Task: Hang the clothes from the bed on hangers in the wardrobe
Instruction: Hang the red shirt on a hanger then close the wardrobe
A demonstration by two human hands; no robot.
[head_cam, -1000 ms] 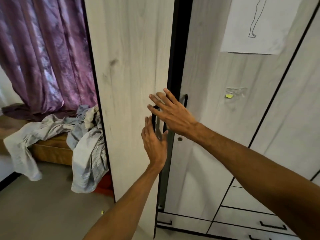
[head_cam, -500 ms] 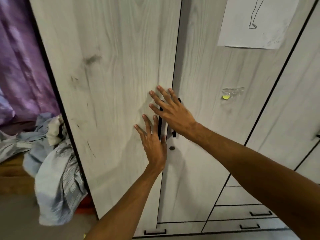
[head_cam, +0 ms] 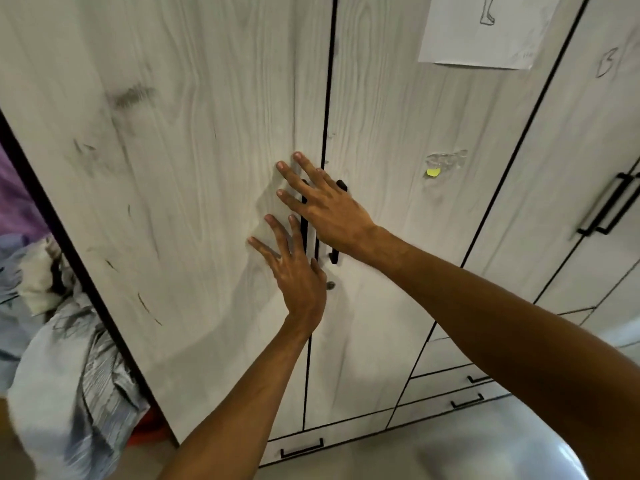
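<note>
The pale wood-grain wardrobe [head_cam: 194,174] fills the view, and its two middle doors stand flush together. My left hand [head_cam: 294,268] lies flat on the left door with fingers spread, beside the black handles [head_cam: 334,256]. My right hand [head_cam: 322,209] lies flat above it, fingers on the left door and palm over the handles and the seam. Neither hand holds anything. A heap of grey and striped clothes [head_cam: 65,344] hangs over the bed edge at the far left. No hangers are in view.
A paper sheet with a drawing [head_cam: 485,32] is stuck on the right door, with a yellow scrap under tape [head_cam: 438,168] below it. Drawers with black pulls [head_cam: 465,401] run along the bottom right. A purple curtain [head_cam: 15,202] shows at the left. Grey floor lies below.
The left door stood ajar a second ago and has swung shut under both hands. The view has moved closer to the wardrobe, leaving less of the bed and curtain visible.
</note>
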